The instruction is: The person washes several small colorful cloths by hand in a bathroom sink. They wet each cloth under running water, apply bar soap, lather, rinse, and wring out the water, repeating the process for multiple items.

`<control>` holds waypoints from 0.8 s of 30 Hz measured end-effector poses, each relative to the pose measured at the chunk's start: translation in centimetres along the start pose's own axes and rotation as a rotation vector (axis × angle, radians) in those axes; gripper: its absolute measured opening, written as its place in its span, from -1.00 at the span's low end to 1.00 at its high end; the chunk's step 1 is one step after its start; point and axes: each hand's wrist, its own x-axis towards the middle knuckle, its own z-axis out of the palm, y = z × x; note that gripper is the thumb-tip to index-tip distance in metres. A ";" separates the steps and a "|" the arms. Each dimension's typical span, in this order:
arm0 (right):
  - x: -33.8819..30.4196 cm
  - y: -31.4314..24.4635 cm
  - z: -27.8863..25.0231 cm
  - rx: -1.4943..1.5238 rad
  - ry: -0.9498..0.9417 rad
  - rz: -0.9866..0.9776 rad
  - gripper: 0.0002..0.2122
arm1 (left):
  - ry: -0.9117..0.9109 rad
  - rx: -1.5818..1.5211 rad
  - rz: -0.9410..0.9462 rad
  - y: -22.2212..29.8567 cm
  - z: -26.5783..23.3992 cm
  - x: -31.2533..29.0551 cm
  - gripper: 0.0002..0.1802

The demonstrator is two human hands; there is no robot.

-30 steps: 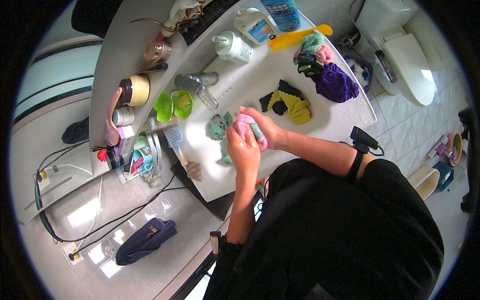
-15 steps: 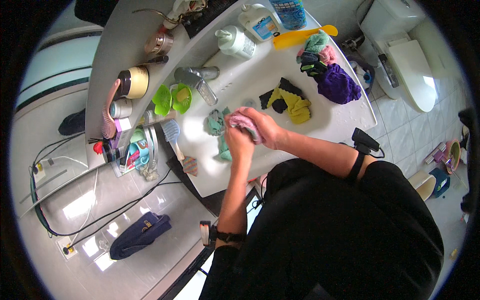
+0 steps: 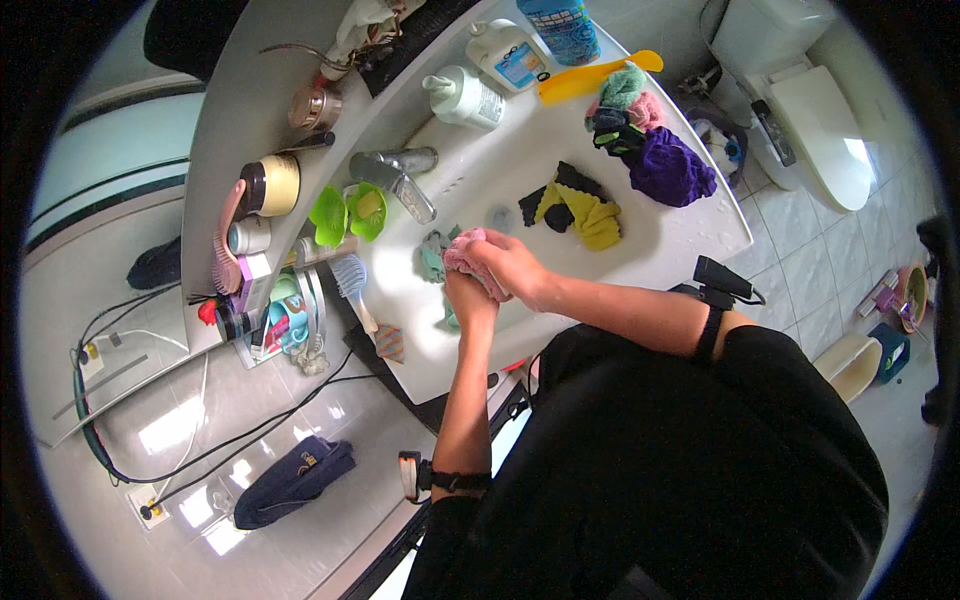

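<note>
The left hand [image 3: 469, 300] and right hand [image 3: 518, 270] are curled snugly around a bunched pink cloth [image 3: 468, 251], just past the outlet end of the faucet [image 3: 398, 180]. The cloth should handle light and soft, perhaps slippery if wet; its thick folds seem the surest hold.

No text can be read, bottle labels [image 3: 520, 66] included.

Bright, cool light fills the sink [image 3: 700, 235], with soft grey shading inside its bowl. White glare patches spot the glossy tiles [image 3: 375, 440] beyond its lower-left edge and streak the toilet lid [image 3: 815, 130] past its right corner. The black shirt [image 3: 700, 460] loses detail; outlines bow toward a blackened rim.
</note>
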 end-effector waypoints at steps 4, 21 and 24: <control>0.0 -0.3 0.0 -0.091 0.058 -0.014 -0.40 | -0.044 -0.226 0.065 0.1 0.3 0.4 -0.72; 0.5 -0.8 -0.5 -0.211 0.149 -0.048 -0.48 | 0.006 -0.061 0.184 -0.5 1.5 0.6 -0.64; 0.0 -1.0 -0.6 -0.057 0.087 -0.023 -0.47 | 0.078 -0.015 0.261 -1.1 2.0 0.6 -0.66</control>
